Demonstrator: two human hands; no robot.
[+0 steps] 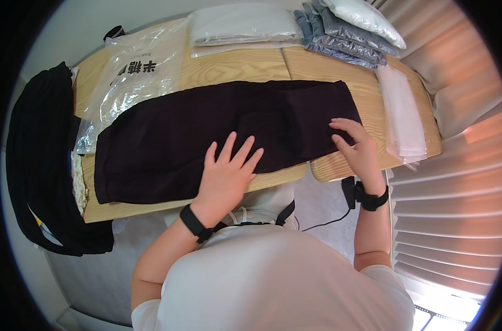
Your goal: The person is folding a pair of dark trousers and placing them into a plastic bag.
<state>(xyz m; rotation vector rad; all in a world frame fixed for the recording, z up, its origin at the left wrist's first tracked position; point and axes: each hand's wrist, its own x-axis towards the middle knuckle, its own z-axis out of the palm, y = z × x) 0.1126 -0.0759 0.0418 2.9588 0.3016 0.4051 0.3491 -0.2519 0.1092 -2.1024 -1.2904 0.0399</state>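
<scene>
A dark, near-black folded cloth, perhaps a garment (pixel 172 136), lies lengthwise across the wooden table (pixel 251 70). My left hand (pixel 228 178) rests palm down near the cloth's front edge, fingers spread. At the cloth's right end is my right hand (pixel 354 145), fingers curved and apart over it; whether the fingertips touch it I cannot tell. A clear plastic bag with printing (pixel 151 78) lies flat behind the cloth, which covers part of it.
Black fabric (pixel 40 157) hangs over the table's left end. At the back lie a white packet (pixel 246 27) and a stack of bagged dark items (pixel 342 37). Thin clear bags (pixel 404 116) lie at the right. A gap splits the table's front edge. A black cable (pixel 329 223) hangs below.
</scene>
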